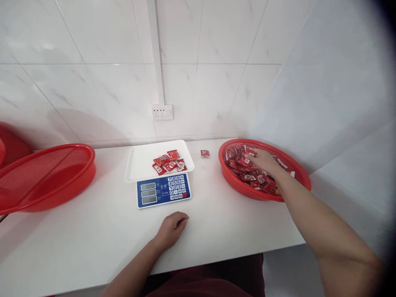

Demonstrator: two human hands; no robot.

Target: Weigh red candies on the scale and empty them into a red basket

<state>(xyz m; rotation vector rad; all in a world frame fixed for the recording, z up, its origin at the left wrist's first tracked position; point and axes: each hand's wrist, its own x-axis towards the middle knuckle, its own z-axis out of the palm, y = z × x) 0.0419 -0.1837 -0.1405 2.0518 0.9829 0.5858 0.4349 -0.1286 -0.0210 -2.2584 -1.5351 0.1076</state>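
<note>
My right hand reaches into the round red plastic basket on the right, its fingers closed on a small red sachet. Many more red sachets lie heaped around and under it. My left hand rests loosely curled on the white table, just in front of the digital scale, with nothing visible in it. On the scale's white tray lie several red sachets, bunched toward its right side. One single sachet sits on the table between tray and basket.
Another red basket stands on the table at the left, with a further red container behind it. A tiled wall with a socket closes off the back. A pale panel rises at the right.
</note>
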